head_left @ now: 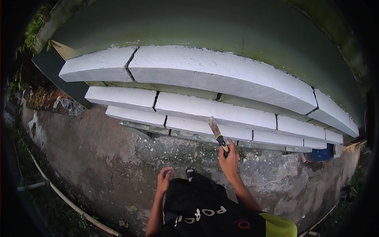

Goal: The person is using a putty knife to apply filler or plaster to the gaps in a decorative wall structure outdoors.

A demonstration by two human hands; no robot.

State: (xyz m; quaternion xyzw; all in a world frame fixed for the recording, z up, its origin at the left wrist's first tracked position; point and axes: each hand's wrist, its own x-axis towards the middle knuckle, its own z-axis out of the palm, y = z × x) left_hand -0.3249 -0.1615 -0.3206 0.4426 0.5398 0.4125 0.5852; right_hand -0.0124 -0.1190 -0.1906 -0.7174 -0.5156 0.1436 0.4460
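Observation:
My right hand [230, 162] grips a putty knife [220, 138] by its black and yellow handle. Its smeared blade points away from me, over the lower white ledges. The blade tip overlaps the front of the middle ledge [213, 109]; whether it touches I cannot tell. My left hand [164, 179] hangs in front of my dark shirt, fingers loosely bent, with nothing visible in it. Three stepped rows of white-coated blocks run along the wall, with dark gaps between blocks. The upper row [221, 75] is the largest, and the lowest row [189, 125] lies nearest me.
Behind the ledges rises a dark green wall [189, 23]. Stained concrete ground [106, 158] spotted with white surrounds my feet. A long pale pipe [63, 193] runs along the left edge. Something blue [319, 154] sits under the ledges' right end. Plants [34, 29] grow far left.

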